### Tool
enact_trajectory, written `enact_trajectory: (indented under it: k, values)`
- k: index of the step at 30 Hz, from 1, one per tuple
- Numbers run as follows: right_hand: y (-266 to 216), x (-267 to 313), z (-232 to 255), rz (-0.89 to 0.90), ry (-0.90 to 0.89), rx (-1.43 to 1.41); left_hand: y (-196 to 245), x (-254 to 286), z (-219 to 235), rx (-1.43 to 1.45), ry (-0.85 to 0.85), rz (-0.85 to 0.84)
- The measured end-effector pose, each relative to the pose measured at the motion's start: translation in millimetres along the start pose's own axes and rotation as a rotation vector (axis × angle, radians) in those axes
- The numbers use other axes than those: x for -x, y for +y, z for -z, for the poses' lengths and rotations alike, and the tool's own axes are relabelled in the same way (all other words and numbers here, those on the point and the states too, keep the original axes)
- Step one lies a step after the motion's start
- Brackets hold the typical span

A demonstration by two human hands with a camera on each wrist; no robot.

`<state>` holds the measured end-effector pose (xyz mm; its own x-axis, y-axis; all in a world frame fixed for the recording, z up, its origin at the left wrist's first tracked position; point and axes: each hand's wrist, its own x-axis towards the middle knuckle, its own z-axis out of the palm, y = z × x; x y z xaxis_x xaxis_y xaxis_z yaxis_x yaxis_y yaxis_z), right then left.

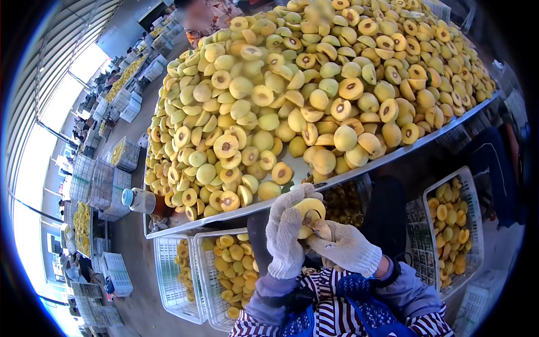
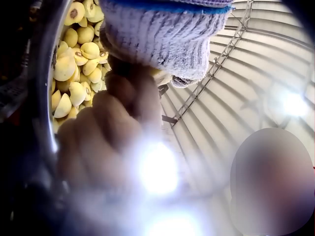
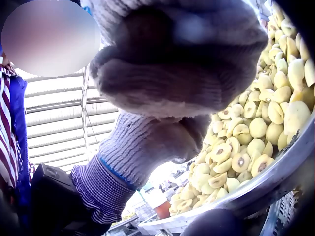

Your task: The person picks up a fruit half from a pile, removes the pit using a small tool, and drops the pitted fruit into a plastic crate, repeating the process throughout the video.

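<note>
In the head view my gloved left hand [image 1: 285, 230] holds a yellow peach half [image 1: 310, 209] upright between thumb and fingers, just in front of the table's edge. My gloved right hand [image 1: 349, 247] comes to the fruit's cut side, pinching a small metal-looking tool [image 1: 318, 226] largely hidden by the fingers. Seen from the right wrist, the right glove [image 3: 172, 73] fills the top, with the left glove [image 3: 147, 145] close below it. Peach halves [image 1: 241, 112], several with brown stones showing, are heaped on the metal table [image 1: 359, 168] beyond both hands.
White crates [image 1: 197, 269] of peach halves stand below the table at left, and another crate [image 1: 477, 247] stands at right. A jar with a blue lid [image 1: 128, 196] sits at the table's left corner. Another person [image 1: 210, 19] is across the heap.
</note>
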<state>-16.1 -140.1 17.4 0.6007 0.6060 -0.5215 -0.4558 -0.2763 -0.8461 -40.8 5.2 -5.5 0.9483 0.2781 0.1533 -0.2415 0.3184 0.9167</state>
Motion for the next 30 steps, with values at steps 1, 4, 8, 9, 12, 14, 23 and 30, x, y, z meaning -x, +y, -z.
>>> enact_trajectory:
  k: [1,4,8,9,12,14,23,30]
  values:
    - [-1.0,1.7,-2.0,0.003,0.019,0.002,1.1,1.7,-2.2,-0.043,0.0,-0.032]
    - [15.7,-6.7,-2.6,0.076,0.029,-0.029,-4.9,8.3,-0.3,-0.181,0.0,-0.154]
    - [3.7,1.1,-4.3,0.067,-0.029,-0.173,7.3,8.4,0.1,-0.448,-0.012,-0.202]
    - [4.5,1.3,-1.8,0.058,-0.09,-0.216,8.6,6.7,0.5,-0.537,-0.033,-0.264]
    - [1.0,3.1,5.9,0.008,-0.216,-0.298,14.5,3.9,0.2,-0.646,-0.093,-0.362]
    - [-9.1,7.7,8.4,-0.064,-0.223,-0.295,16.8,0.7,-2.9,-0.675,-0.131,-0.405]
    - [19.9,-0.7,22.8,0.038,-0.372,-0.371,20.8,-13.2,-3.0,-0.936,-0.353,-0.634]
    - [18.4,-6.7,18.3,-0.066,-0.272,-0.417,11.9,-14.8,-12.4,-0.643,-0.094,0.072]
